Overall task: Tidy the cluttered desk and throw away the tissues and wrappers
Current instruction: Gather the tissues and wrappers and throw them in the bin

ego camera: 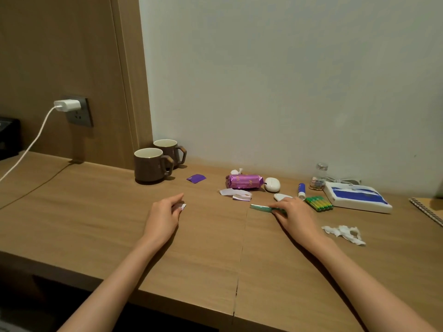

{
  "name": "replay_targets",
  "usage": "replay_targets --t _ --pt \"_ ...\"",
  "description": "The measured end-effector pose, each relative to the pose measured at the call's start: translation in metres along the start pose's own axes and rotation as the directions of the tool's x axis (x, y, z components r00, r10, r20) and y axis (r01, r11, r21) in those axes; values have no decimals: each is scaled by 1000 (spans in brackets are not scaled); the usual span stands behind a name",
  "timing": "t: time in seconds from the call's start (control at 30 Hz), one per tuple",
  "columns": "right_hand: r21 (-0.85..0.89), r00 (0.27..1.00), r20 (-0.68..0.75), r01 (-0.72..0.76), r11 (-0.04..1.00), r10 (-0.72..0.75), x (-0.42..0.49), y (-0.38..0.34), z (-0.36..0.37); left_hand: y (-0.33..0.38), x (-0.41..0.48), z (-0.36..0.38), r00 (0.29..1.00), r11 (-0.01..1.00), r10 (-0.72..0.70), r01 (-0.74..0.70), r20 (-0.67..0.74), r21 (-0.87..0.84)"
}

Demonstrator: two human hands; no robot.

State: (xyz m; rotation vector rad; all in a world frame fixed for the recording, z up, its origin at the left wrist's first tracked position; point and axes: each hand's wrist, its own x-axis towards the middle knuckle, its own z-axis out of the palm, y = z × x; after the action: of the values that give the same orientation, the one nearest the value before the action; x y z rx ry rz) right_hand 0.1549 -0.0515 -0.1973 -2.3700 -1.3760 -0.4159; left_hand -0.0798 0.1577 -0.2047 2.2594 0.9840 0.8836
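Running from a wood-panelled wall (60, 56) on the left to a plain white wall (287, 80) behind, the wooden surface (206, 248) has a seam from its front edge toward the clutter. In the panel, a wall socket (82, 116) holds a white charger (67, 105), and its cable (31, 144) trails off to the left.

Two brown mugs (149, 165) stand close together in the corner, their handles to the right and pale insides showing. A small glass jar (318, 177) with a silver lid stands by the white wall and holds what may be small coloured bits, too tiny to name. Beside it lie a white and blue box (357, 196), a pack of green batteries (318, 203) and a glue stick (301, 190).

The left hand (164, 218) rests on the surface, its fingers pinching a small white paper scrap (181, 207). The right hand (296, 215) lies just beside the batteries, its fingers curled round a slim green strip (260, 207).

A crumpled tissue (345, 232) lies on the surface to the right of the right wrist. A purple wrapper (196, 178) sits near the mugs, and a shiny purple packet (244, 182) lies between it and the jar, with torn white papers (236, 194) just in front
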Motion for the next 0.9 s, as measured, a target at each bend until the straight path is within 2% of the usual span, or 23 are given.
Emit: replay_targets --t 0.1,0.2,0.37,0.5,0.6,0.77,0.9 --pt "8 997 -2 -82 997 82 0 5 -4 2 0 -2 999 996 26 -22 39 -81" --pt "68 993 -65 -92 993 97 5 -6 -8 0 0 -4 996 993 60 -52 74 -102" --pt "107 1000 -29 2 994 1 29 -41 0 -5 -1 -3 998 979 -59 56 7 197" --pt "50 1000 10 -4 999 3 48 -57 22 -7 -4 -4 991 960 -131 130 -16 247" --pt "-16 1000 17 -23 1000 23 55 -63 34 -12 -7 -9 994 966 -105 112 -43 233" --pt "15 999 -29 44 999 -44 52 -69 39 -14 -6 -11 995 977 -31 51 -99 207" --pt "1 995 -17 97 995 -97 45 -72 35 -16 -5 -12 997 997 -53 56 -64 56"
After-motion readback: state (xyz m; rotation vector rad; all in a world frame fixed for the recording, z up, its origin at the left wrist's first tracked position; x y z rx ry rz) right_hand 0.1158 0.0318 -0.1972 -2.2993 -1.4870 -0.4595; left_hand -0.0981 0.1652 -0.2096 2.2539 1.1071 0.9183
